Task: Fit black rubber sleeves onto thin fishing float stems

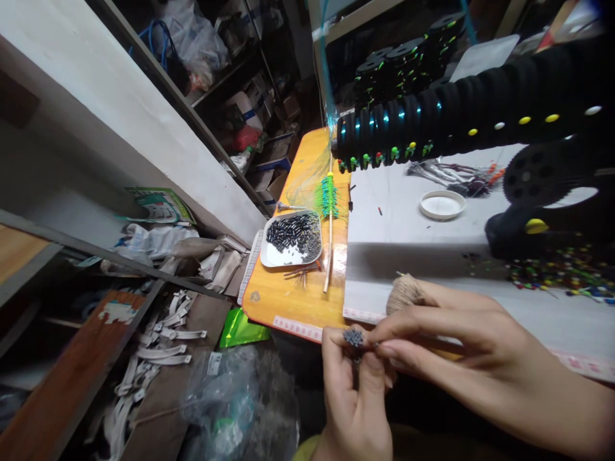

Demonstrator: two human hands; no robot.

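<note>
- As I follow along remotely through the head camera, the left hand is near, just off the table's edge, its fingers curled and a cluster of small grey pieces held in the fold of its index finger.
- My right hand comes in from the right, thumb and index finger pinched together, touching or almost touching the left fingertips; I cannot tell whether something tiny sits between them.
- I judge the step in hand to be fine fingertip work on single pieces; the next move seems to call for a steady left hand, so the cluster does not spill, and a precise right pinch.
- Farther left, on the yellow table, a white tray holds black cylindrical pieces and grey bits.
- Just right of it lies a stick carrying green tufts.
- On the far right, I see a ribbed black roller studded with coloured pins.
</note>
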